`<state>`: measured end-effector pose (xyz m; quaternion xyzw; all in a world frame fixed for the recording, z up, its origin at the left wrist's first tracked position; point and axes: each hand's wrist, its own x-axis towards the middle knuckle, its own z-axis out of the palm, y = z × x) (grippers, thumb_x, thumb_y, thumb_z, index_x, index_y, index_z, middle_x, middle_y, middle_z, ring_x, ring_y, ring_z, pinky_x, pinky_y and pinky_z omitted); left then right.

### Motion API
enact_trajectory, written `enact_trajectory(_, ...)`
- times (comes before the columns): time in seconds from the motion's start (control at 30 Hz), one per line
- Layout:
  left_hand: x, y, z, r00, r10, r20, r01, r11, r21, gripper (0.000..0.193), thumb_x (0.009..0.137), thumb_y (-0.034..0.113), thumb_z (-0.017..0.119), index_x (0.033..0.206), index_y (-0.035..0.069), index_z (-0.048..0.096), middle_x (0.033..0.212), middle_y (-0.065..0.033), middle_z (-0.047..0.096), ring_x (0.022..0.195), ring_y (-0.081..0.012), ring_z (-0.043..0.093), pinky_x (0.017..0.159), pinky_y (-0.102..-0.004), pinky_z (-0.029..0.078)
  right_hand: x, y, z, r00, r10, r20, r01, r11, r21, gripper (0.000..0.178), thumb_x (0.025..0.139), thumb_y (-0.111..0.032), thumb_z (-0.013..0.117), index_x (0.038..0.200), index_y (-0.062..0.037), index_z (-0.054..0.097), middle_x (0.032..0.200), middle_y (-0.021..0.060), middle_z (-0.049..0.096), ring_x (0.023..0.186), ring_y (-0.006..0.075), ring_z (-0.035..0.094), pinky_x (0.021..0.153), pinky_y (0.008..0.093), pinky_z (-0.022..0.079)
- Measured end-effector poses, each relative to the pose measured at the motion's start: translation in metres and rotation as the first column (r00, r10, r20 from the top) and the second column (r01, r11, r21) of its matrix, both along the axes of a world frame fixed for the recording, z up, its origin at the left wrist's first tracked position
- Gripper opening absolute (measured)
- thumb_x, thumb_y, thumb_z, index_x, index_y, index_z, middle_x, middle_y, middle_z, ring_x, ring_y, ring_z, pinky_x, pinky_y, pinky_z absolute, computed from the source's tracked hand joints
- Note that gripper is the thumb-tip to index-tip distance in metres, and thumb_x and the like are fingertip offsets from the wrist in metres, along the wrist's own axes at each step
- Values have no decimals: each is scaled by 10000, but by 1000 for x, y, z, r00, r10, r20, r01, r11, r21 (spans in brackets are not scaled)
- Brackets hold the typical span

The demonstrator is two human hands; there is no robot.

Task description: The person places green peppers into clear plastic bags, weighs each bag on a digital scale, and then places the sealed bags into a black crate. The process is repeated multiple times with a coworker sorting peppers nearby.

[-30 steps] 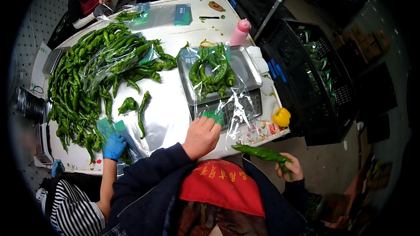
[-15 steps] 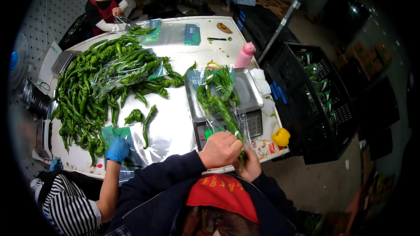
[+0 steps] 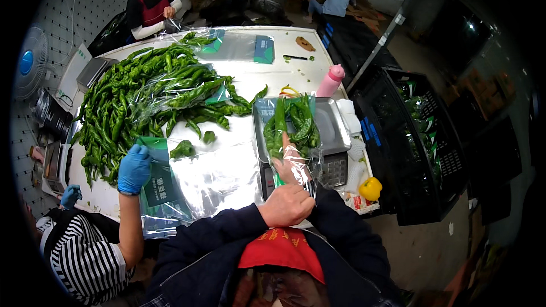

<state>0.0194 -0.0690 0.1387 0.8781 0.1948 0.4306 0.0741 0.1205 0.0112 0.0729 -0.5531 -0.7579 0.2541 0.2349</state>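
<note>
Spanning the left and middle of the frame, the white table (image 3: 284, 77) carries nearly everything; the black crate (image 3: 382, 153) stands at the right, and a green pile (image 3: 116, 113) fills the upper left of the tabletop. Right of centre sits the scale (image 3: 336, 128), with the clear bag (image 3: 266, 112) lying on its tray. The right hand (image 3: 292, 167) is inside the bag, one finger stretched up against the peppers (image 3: 304, 124); whether it pinches any cannot be told through the plastic's glare. The left hand (image 3: 287, 206), just below it in the frame, is clenched, seemingly on the bag's near edge. The step in hand looks like settling peppers in the bag. The next move would call for holding that edge firm and sliding the right hand out without dragging peppers along. At the left, a co-worker's blue-gloved hand (image 3: 135, 169) is on a green bag (image 3: 157, 179). Smallest, a yellow pepper (image 3: 371, 189) rests by the table's right edge.
</note>
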Motion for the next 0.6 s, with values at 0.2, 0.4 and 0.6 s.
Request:
enact_trajectory(0.2,-15,-20,-20,998,-20,-52,16,998,-67,275,701,144,721,637,98,457,616,-29,424,570,-214,497,498,-348,408,34,-17,-5,980,-184,-73,191,977,96,581,824,-154,685,1337,-36,439,1042,193,551,864,380,588,727,425,483)
enact_trajectory(0.4,-55,-39,-37,994,105,-2,-104,977,-185,349,678,196,780,628,94,450,605,-63,452,542,-253,495,474,-373,390,61,-101,-17,987,-26,-161,46,991,127,253,813,8,605,1065,11,630,854,157,610,763,319,624,673,368,485)
enact_trajectory(0.6,-122,33,-98,714,675,-187,-698,663,-272,230,727,93,700,915,36,580,866,-126,544,823,-324,548,680,-410,459,87,-148,-4,901,-255,-350,157,946,-284,145,851,9,584,975,35,654,810,136,638,690,203,638,618,292,468)
